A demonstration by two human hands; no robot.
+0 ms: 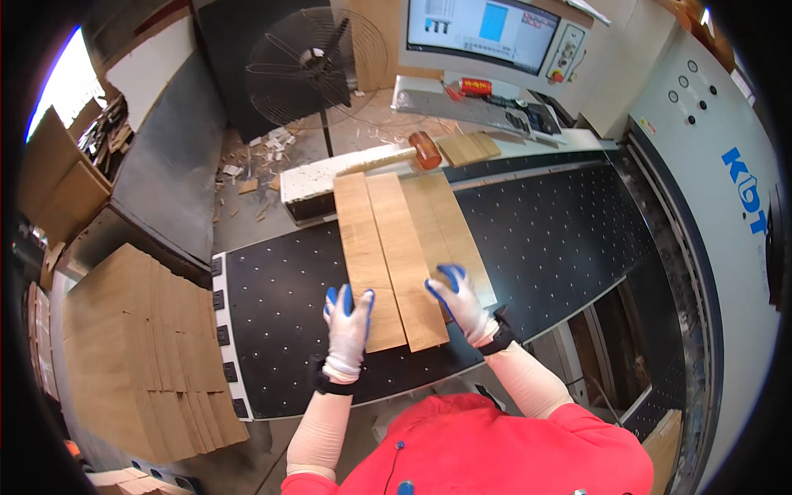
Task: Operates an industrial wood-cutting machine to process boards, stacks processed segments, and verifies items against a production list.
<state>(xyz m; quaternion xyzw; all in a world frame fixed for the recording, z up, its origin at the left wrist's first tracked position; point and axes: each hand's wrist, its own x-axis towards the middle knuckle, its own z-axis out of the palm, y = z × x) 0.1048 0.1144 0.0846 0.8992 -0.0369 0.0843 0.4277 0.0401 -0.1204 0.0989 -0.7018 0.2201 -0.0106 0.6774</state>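
Note:
Two long light-wood boards, a left board [367, 256] and a middle board [404, 256], lie side by side on a black dotted table [280, 305]. More wood panel [450, 223] shows to the right of them, with a lengthwise line down it. My left hand [346, 330], in a white glove with blue fingertips, is at the left board's near left edge, fingers apart. Gloved alike, my right hand [464, 307] reaches over the panel by the middle board's right edge, fingers spread. Neither hand is closed round a board; whether the fingertips touch wood is hard to tell.
A mallet [425, 151] and a small wood piece [470, 148] lie beyond the boards. Stacked brown sheets [140, 346] stand at left. Behind are a fan [318, 62], floor scraps [272, 148] and a monitor [483, 31]. A large grey machine [718, 165] borders the right.

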